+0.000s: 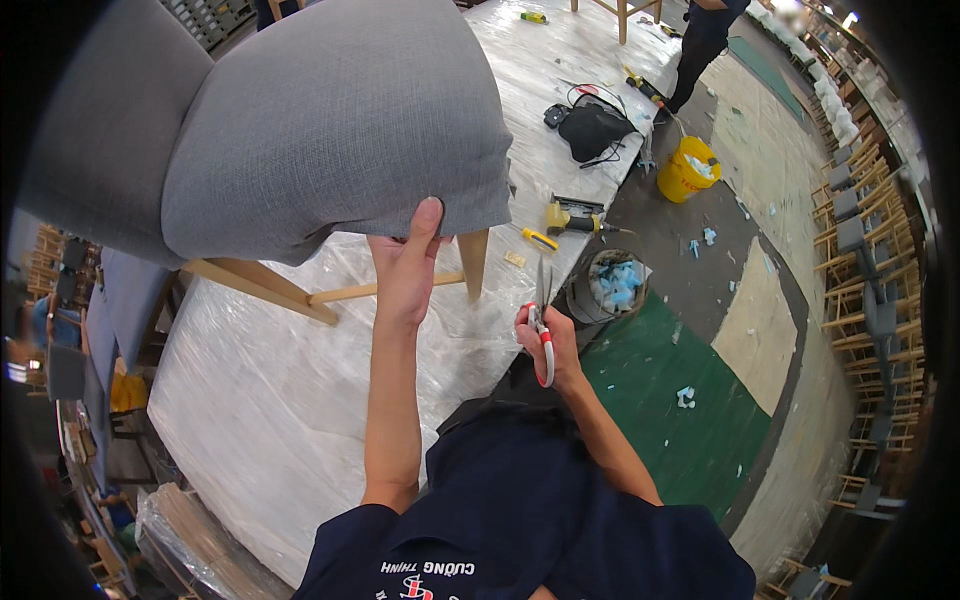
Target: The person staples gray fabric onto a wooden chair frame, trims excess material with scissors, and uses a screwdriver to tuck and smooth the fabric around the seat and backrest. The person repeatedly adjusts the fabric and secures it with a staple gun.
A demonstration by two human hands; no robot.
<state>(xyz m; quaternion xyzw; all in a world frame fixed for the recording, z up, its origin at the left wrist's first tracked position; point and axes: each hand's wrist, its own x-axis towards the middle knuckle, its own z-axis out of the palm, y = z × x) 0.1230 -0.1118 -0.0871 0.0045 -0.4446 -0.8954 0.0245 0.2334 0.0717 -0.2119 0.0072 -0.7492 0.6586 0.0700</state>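
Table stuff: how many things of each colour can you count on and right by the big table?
Grey: 1, the upholstered chair that the left hand grips
Yellow: 2, the bucket on the floor and the staple gun
Black: 1, the bag
Red-handled: 1, the scissors in the right hand
Total: 5

A long surface (300, 420) is covered with clear plastic sheeting. On it are seen a grey upholstered chair (330, 130) with wooden legs, a yellow staple gun (572, 217), a black bag (594, 130) with cables, and a small yellow tool (540, 239).
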